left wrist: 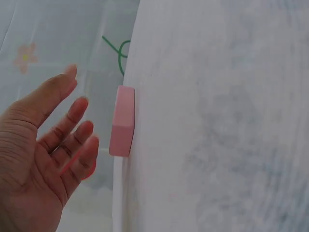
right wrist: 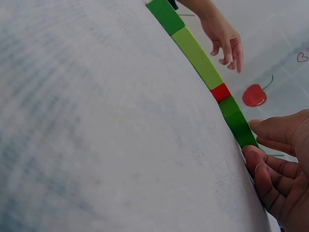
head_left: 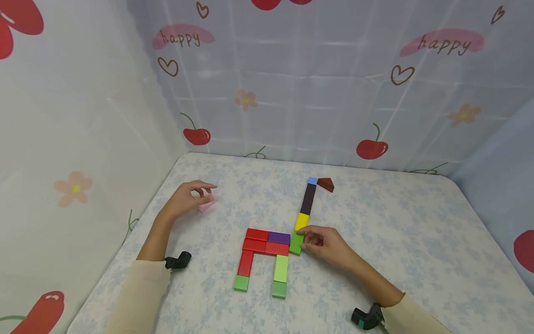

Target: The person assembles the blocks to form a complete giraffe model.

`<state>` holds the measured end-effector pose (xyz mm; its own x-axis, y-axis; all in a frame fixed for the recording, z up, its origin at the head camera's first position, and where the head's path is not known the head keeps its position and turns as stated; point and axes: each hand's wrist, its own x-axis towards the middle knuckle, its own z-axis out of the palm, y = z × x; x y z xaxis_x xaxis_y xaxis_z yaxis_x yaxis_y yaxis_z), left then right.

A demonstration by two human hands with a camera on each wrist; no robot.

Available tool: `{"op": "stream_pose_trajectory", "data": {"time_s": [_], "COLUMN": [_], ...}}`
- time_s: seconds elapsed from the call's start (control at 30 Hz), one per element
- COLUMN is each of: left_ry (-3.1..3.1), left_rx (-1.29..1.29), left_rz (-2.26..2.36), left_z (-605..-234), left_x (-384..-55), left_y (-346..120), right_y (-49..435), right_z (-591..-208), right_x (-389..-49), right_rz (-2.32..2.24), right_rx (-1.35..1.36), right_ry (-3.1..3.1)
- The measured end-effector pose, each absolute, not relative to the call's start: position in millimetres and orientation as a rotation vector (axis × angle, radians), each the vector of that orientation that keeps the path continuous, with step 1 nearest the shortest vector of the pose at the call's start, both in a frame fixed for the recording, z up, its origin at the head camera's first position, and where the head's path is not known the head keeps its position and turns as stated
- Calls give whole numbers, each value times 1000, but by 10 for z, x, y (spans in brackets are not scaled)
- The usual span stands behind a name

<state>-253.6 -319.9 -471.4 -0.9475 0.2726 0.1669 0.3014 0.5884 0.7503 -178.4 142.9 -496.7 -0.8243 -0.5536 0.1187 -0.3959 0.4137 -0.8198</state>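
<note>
My right hand (head_left: 329, 243) pinches a green block (head_left: 296, 243) at the lower end of a slanted row, its fingertips also visible on that block in the right wrist view. Above it in the row come a yellow block (head_left: 302, 221), a dark block (head_left: 308, 199) and a small blue block (head_left: 312, 180). A brown angled block (head_left: 326, 184) lies beside the blue one. Over at the left, my left hand (head_left: 185, 198) hovers by a pink block (head_left: 207, 203). In the left wrist view its loosely bent fingers are apart from the pink block (left wrist: 123, 121).
Left of the green block, red blocks (head_left: 255, 246) and a purple block (head_left: 278, 238) form a body with two legs ending in green blocks (head_left: 241, 283). The patterned tabletop (head_left: 396, 222) meets a printed curtain (head_left: 300, 116) at the back.
</note>
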Motion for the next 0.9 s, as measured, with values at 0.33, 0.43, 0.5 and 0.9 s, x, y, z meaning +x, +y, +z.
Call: {"op": "stream_pose_trajectory", "data": {"time_s": [0.33, 0.43, 0.5, 0.9], "left_ry": [-2929, -2969, -2983, -3060], "left_rx": [-429, -430, -427, -405], "left_rz": [-1225, -1206, -1188, -1063], "left_z": [-4760, -4785, -4792, -4755], "left_x": [-2556, -2574, -2573, -2533], "left_y": [-3381, -3387, -3381, -3241], "right_y": [1410, 1426, 1424, 1419], "right_z": [-4900, -4945, -4940, -4952], "right_x": [-1755, -1784, -1784, -1786], "right_rz": [-1375, -1358, -1356, -1351], "right_rx": [-807, -802, -804, -796], "right_ry": [2481, 2492, 2495, 2493]}}
